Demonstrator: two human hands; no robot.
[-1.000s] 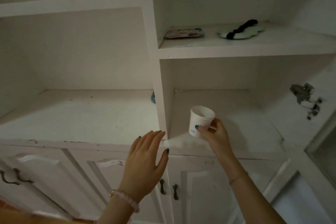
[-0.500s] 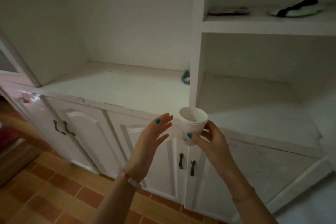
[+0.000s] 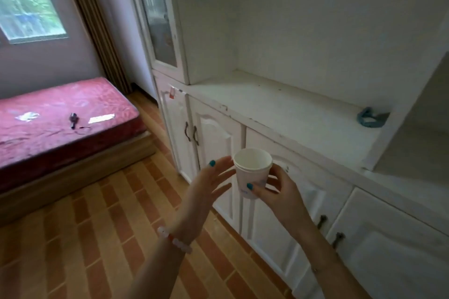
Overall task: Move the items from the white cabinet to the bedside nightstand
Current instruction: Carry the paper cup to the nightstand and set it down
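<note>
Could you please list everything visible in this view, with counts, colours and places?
white cabinet: one, white, right of view
paper cups: seemingly two nested, white, held in front of the cabinet
blue object: one, blue, on the cabinet ledge, far right
mattress: one, red, left
small object: one, dark, on the mattress
window: one, upper left
curtain: one, brown, beside the window
floor: orange brick pattern, below
bracelet: one, pale and red beads, left wrist
left hand: open, close beside the cups
right hand: holding the cups
</note>
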